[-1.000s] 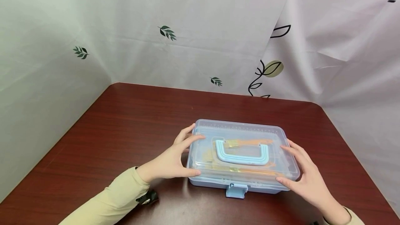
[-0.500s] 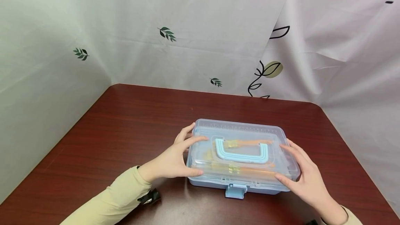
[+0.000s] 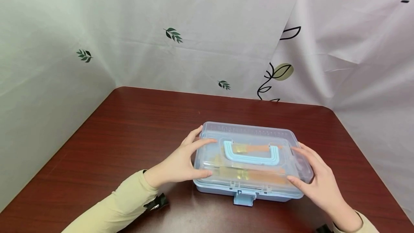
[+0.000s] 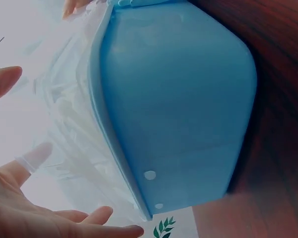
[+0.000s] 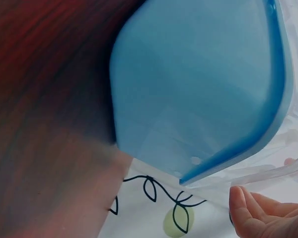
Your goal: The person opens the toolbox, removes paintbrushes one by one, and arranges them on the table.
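A light blue plastic case [image 3: 213, 189] with a clear lid [image 3: 245, 128] sits on the table. Its blue handle [image 3: 252, 159] lies on the lid, and the front latch [image 3: 244, 199] hangs unfastened. Blurred through the lid are brushes [image 3: 258, 149] with orange handles and gold bands. My left hand [image 3: 178, 163] holds the lid's left end, thumb at the front and fingers spread over the top and far side. At the other end my right hand [image 3: 321, 184] grips the lid likewise. The right wrist view shows a gap between the lid's edge and the blue base [image 5: 198, 84].
The dark red wooden table [image 3: 139, 125] extends left of the case and behind it. A white curtain [image 3: 194, 17] with leaf prints stands along the back and both sides. A black strap [image 3: 156, 202] shows under the left sleeve.
The lid and handle have risen slightly, with both thumbs moving up along the front edge. The blue base has stayed in place.
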